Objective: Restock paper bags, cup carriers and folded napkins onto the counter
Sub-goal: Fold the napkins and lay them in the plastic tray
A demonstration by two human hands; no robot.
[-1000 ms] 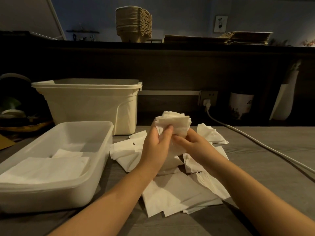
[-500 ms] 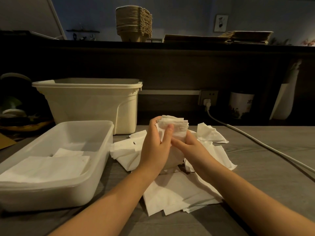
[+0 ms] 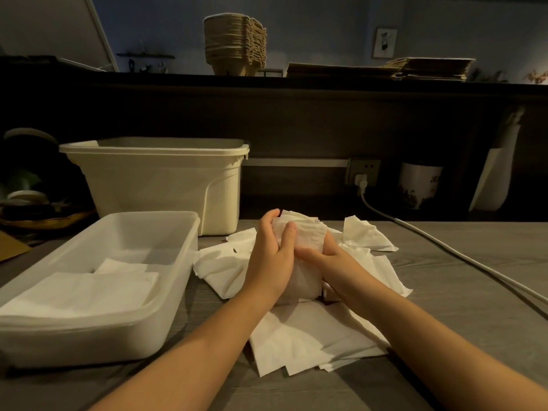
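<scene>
While left hand and right hand clasp the napkin stack, napkins surround it.

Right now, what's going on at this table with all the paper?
A person is gathering folded napkins. The left hand and right hand both hold a napkin stack upright among the loose napkins spread on the table. A few more lie in the tray at the left. Cup carriers and paper bags sit up on the counter behind.
</scene>
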